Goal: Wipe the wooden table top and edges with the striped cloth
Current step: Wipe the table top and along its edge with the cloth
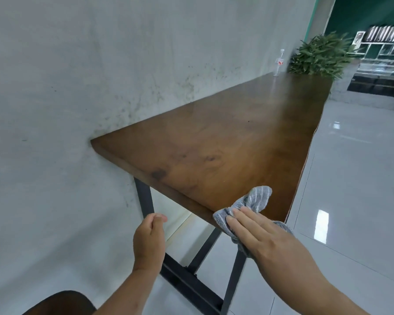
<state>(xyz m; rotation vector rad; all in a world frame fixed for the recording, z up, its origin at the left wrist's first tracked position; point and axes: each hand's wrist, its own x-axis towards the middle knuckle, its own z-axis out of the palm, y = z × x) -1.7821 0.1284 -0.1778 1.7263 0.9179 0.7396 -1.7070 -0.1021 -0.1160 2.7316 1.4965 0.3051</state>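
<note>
A long wooden table top (225,142) runs along a grey wall, away from me. The grey striped cloth (255,200) lies bunched on the table's near right corner and hangs over its near edge. My right hand (257,233) lies flat on the cloth with fingers stretched out, pressing it against that corner. My left hand (149,239) hovers in front of the near edge, below the table top, fingers curled in a loose fist with nothing in it. It touches neither table nor cloth.
A clear water bottle (279,63) stands at the table's far end by the wall, beside a green plant (321,55). Black metal legs (145,201) hold the table up. Glossy white floor tiles (355,178) lie to the right. A dark round seat (62,303) is at bottom left.
</note>
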